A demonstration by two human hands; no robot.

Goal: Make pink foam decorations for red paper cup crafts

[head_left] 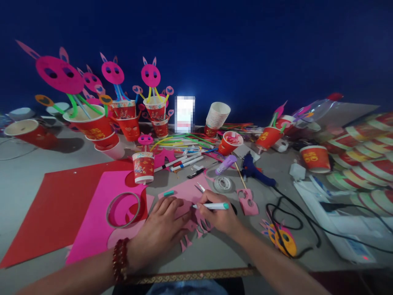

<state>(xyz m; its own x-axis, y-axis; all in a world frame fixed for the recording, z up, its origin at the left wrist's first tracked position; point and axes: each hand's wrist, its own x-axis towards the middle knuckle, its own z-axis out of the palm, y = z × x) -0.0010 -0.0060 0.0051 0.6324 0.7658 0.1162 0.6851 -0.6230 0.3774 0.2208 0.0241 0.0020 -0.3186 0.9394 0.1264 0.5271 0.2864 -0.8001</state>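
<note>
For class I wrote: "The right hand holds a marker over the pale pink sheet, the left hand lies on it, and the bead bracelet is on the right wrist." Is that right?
The side is wrong: the head view shows the bead bracelet on the left wrist. The right hand holds a marker over the pale pink sheet, and the left hand lies on it.

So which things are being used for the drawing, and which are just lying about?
Used, it seems:
- pen, in the right hand
- pink paper, under the left hand
- green cap, probably the pen's

Just lying about, for now:
- glue gun
- red sheet
- bottle
- white tape roll
</note>
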